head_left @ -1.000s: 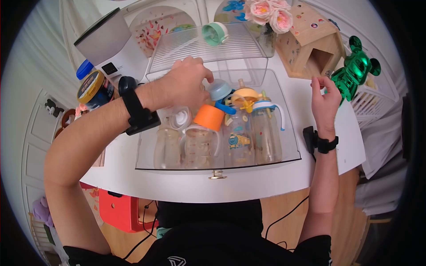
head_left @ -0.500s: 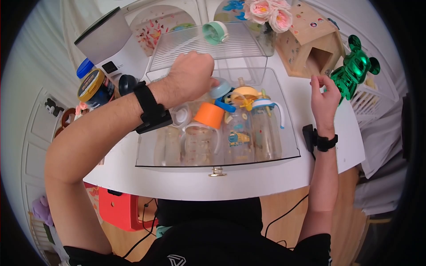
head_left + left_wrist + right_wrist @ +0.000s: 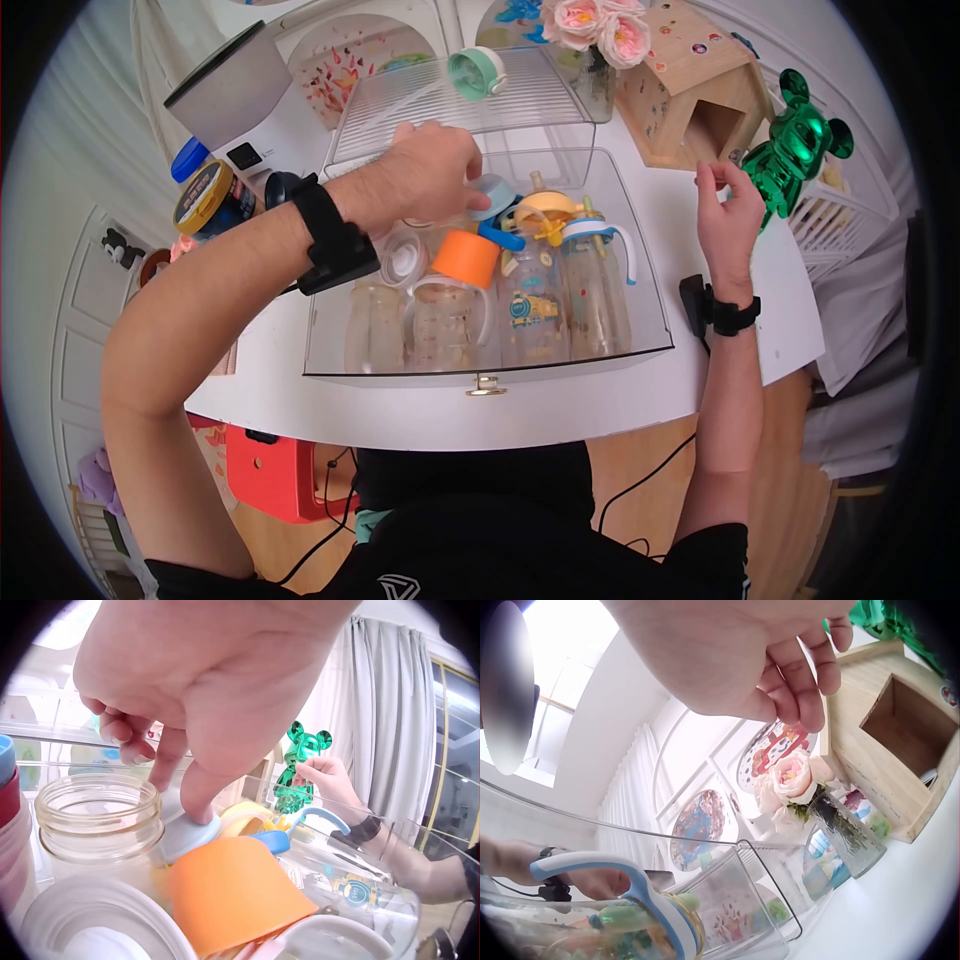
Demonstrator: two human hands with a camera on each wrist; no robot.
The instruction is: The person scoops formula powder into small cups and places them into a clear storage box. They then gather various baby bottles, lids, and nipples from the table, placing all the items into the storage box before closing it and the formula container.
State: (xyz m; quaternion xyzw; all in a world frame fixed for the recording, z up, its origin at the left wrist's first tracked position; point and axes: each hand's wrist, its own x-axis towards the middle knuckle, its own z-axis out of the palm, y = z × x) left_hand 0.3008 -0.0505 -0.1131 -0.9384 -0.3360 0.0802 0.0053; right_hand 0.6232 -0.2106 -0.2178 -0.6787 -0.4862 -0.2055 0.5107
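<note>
In a clear plastic bin [image 3: 652,300], several transparent baby bottles lie side by side, among them one with a train print [image 3: 535,312]. My left hand [image 3: 425,175] reaches over the bin's back left part. Its thumb and index finger pinch a light blue cap [image 3: 191,834], the thumb pressed on its edge. Against that cap sits an orange cup-shaped cap [image 3: 466,258], with a white ring lid [image 3: 404,258] to its left. A yellow lid [image 3: 547,206] lies to the right. My right hand [image 3: 730,220] hovers beside a green shiny bear figure [image 3: 795,150], fingers loosely curled and holding nothing.
Behind the bin, a ribbed clear cover [image 3: 400,105] carries a green cap [image 3: 476,73]. A wooden house [image 3: 690,85] and pink roses [image 3: 620,35] stand at the back right. To the left are a white appliance [image 3: 240,100] and a yellow-lidded tub [image 3: 215,200].
My left hand shifted right and up, then lowered slightly, bringing its fingertips onto the light blue cap. My right hand has stayed beside the bear figure.
</note>
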